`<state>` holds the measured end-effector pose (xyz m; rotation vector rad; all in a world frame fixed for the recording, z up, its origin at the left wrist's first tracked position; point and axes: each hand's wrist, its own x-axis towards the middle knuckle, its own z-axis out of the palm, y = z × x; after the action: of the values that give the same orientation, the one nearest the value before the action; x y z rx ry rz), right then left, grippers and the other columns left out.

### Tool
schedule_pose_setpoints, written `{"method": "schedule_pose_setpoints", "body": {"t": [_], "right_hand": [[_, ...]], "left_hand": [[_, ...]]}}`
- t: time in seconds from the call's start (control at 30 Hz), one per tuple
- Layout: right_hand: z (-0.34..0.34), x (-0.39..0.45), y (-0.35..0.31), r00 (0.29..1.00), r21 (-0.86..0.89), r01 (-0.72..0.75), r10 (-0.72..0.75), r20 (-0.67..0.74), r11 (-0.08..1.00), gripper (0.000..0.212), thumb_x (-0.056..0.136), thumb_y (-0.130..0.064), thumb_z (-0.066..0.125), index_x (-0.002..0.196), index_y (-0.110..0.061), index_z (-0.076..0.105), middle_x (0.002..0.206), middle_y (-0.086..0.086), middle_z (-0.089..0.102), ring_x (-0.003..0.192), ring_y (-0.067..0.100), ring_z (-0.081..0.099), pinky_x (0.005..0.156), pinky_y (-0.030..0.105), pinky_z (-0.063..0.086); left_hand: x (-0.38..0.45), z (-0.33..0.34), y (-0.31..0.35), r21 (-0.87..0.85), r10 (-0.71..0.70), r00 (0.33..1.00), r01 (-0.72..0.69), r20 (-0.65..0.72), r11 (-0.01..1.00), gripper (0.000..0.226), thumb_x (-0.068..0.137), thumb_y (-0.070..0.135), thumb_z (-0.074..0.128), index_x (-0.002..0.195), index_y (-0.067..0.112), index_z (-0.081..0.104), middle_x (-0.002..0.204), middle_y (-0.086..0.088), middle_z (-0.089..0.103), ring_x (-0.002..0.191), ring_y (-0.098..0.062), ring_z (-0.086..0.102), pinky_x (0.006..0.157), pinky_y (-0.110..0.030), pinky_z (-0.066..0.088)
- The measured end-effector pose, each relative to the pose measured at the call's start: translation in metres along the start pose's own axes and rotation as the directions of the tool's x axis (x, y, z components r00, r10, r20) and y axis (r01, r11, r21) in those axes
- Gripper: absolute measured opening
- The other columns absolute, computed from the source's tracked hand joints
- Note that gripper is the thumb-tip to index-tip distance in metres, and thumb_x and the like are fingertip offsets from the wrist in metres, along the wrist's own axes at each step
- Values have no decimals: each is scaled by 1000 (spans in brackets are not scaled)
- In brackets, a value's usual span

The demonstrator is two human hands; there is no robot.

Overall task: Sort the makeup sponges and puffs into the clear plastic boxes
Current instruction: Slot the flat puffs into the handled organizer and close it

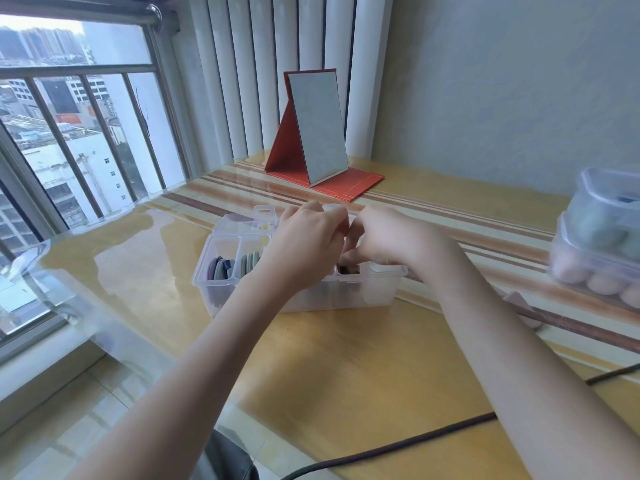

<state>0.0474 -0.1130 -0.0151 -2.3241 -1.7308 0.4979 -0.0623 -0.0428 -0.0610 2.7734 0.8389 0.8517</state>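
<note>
Divided clear plastic box [298, 292] sits mid-table [346, 358], in front of the red folding mirror [317, 133]. Left hand [304, 237] and right hand [388, 237] meet over the box's middle, fingers curled; what they pinch, cannot tell. Round flat puffs [221, 268] stand on edge in the box's left compartments. Two stacked clear tubs of egg-shaped sponges [602, 251] stand well right of the box. Black cable [398, 445] lies nearer than the box.

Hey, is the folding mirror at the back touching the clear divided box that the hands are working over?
Apart. The head view shows a strip of bare striped table between the mirror and the divided box.
</note>
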Motion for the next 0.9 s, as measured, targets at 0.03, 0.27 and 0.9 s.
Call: {"method": "schedule_pose_setpoints", "body": {"t": [0.03,0.27,0.9], "right_hand": [[-2,0,1,1000,11,4,-4,6,1000,19,89,-24,67,101,-11,71,89,5,62,74,19,54,57,25,37],[-16,-8,5,995,105,-3,13,-94,994,24,87,-32,68,91,-10,76,60,-1,47,55,16,41,48,25,28],[-10,-9,-4,972,55,-50,61,-225,997,16,77,-20,69,86,-7,68,82,8,64,68,22,51,55,25,37]], "left_hand": [[0,0,0,11,5,1000,-4,-18,1000,30,87,15,33,98,13,60,92,-3,65,97,-21,50,86,-31,28],[-1,0,3,26,-8,1000,8,-10,1000,24,93,9,39,107,12,59,94,-7,65,100,-23,49,91,-33,29],[5,-19,10,25,-154,903,158,401,987,42,80,42,59,115,25,43,99,15,66,98,-13,52,84,-36,25]]}}
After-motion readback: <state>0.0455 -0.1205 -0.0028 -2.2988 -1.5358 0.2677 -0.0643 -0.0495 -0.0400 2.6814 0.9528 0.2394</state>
